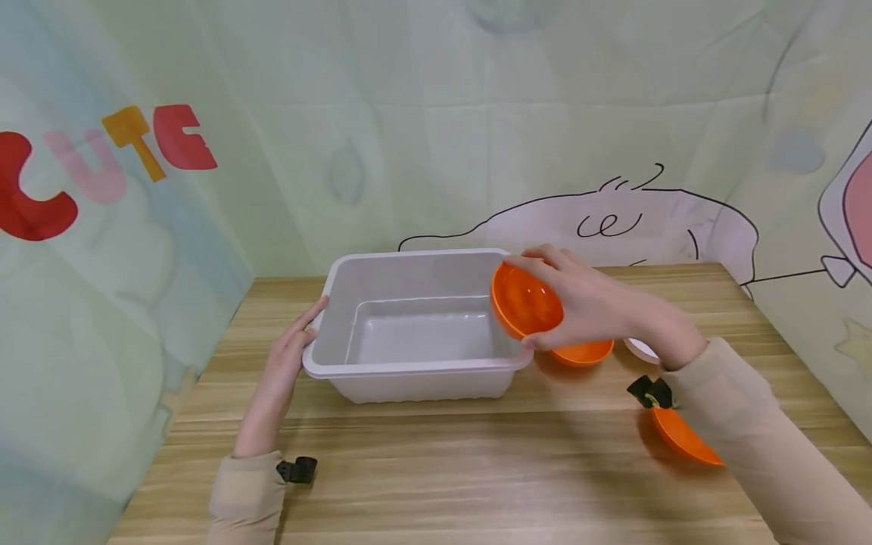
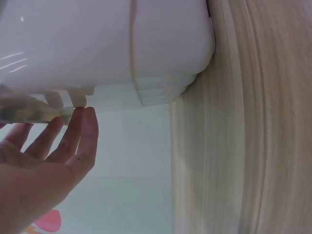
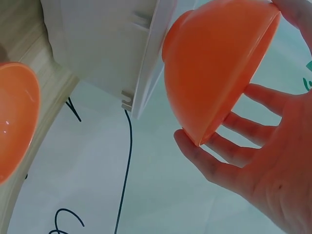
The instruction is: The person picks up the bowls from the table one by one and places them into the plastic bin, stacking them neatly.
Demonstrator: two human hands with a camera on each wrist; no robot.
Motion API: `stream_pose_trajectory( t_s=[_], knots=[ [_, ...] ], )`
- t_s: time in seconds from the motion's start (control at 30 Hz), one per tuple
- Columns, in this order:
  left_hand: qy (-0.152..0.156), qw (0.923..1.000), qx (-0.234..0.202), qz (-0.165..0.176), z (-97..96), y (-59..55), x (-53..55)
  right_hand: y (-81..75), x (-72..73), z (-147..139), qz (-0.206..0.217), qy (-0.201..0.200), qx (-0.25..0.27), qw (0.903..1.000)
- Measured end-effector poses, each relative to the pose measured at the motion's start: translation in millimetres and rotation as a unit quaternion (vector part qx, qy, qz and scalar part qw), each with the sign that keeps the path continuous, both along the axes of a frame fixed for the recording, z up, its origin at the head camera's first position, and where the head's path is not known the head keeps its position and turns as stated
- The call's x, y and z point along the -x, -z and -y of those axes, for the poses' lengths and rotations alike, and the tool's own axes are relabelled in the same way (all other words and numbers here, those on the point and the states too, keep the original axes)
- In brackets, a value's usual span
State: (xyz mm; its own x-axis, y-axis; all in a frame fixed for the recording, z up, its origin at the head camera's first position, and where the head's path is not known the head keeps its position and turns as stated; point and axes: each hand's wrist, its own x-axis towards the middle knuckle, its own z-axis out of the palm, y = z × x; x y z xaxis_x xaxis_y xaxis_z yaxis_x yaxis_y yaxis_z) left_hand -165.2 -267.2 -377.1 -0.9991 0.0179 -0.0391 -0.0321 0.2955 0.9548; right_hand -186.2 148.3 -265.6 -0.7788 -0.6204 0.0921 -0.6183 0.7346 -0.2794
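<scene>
My right hand [image 1: 579, 303] grips an orange bowl [image 1: 524, 303] by its rim and tilts it at the right end of a light grey plastic bin [image 1: 418, 369]. In the right wrist view, fingertips line the rim of this bowl [image 3: 219, 63], whose rounded outside faces the bin wall [image 3: 102, 44]. My left hand [image 1: 289, 352] rests against the bin's left rim. The left wrist view shows its fingers [image 2: 85, 131] fairly straight, with tips touching the rim from outside; the thumb is not visible there.
Another orange bowl [image 1: 582, 353] stands on the wooden table [image 1: 436, 469] right of the bin. A white dish [image 1: 642, 350] lies partly behind the right wrist. One more orange bowl [image 1: 684, 439] is partly covered by the right forearm. A printed curtain [image 1: 422, 151] hangs behind the table.
</scene>
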Motion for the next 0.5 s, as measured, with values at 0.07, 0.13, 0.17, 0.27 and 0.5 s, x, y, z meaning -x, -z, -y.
stream_pose_trajectory(
  t_s=[0.07,0.13,0.17,0.27,0.5],
  knots=[
    [-0.001,1.0,0.0,0.0,0.0,0.1,0.0,0.9,1.7,0.9,-0.002,-0.001,0.007,1.0],
    [-0.001,1.0,0.0,0.0,-0.1,0.1,-0.2,2.0,3.3,1.8,-0.003,-0.001,0.012,0.9999],
    [-0.001,1.0,0.0,0.0,-0.1,0.2,-0.3,2.7,4.0,2.3,-0.004,0.001,0.015,0.9999],
    [0.0,1.0,0.0,0.001,0.0,0.2,-0.4,4.0,6.0,3.8,-0.005,0.001,0.02,0.9998],
    [0.001,1.0,-0.001,0.003,0.1,-0.1,-0.2,4.3,9.4,9.3,-0.012,0.0,0.025,0.9996]
  ],
)
